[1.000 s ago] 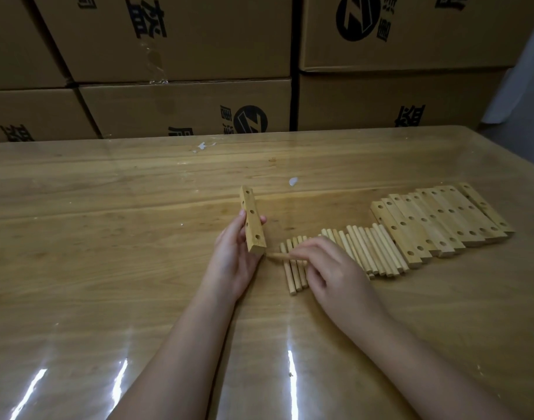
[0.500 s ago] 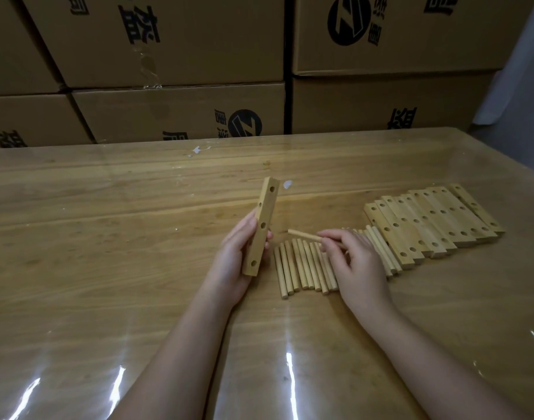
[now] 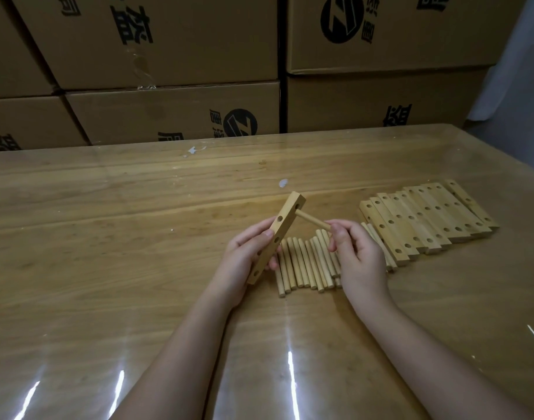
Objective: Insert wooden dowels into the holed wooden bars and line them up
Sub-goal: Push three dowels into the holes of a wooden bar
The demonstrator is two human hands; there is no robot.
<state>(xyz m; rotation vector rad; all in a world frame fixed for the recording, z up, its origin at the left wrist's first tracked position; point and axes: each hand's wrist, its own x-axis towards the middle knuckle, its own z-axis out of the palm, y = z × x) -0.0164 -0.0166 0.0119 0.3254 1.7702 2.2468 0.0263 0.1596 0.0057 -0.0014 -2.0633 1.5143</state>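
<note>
My left hand [image 3: 241,262] grips a holed wooden bar [image 3: 279,234], held tilted above the table with its top end leaning right. My right hand [image 3: 355,256] pinches one wooden dowel [image 3: 312,221] whose far tip sits in the bar's top hole. Under my hands, a row of several loose dowels [image 3: 305,265] lies side by side on the table. To the right, several holed bars [image 3: 426,222] lie in a slanted row.
The glossy wooden table [image 3: 108,268] runs to a far edge against stacked cardboard boxes [image 3: 168,110]. A white scrap [image 3: 283,183] lies beyond the held bar. The table's right edge [image 3: 502,165] slopes away near a pale wall.
My right hand lifted a dowel off the row and brought its tip to the bar's top hole. My left hand raised and tilted the bar.
</note>
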